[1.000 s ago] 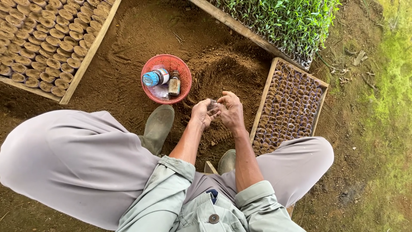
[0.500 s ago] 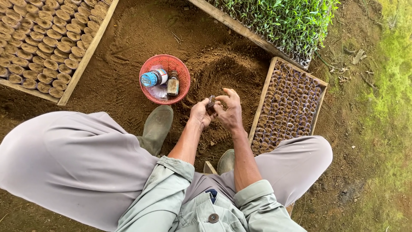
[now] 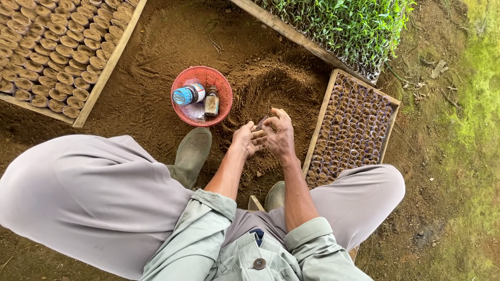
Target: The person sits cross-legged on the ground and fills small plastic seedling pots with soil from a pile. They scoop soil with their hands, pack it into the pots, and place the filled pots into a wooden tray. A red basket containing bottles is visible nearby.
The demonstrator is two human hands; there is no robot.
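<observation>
At centre frame both hands meet over the soil heap: the left hand (image 3: 246, 139) and right hand (image 3: 281, 136) each close their grip on a small soil-filled bag (image 3: 260, 124). Squeezed unevenly, it could spill or tear.

Blue-capped jar (image 3: 188, 94) and brown bottle (image 3: 211, 101), perhaps labelled, in red basket (image 3: 221, 83)

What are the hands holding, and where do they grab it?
Both hands, left hand and right hand, pinch a small soil-filled seedling bag between their fingertips; most of it is hidden, so the exact spot cannot be told.
</observation>
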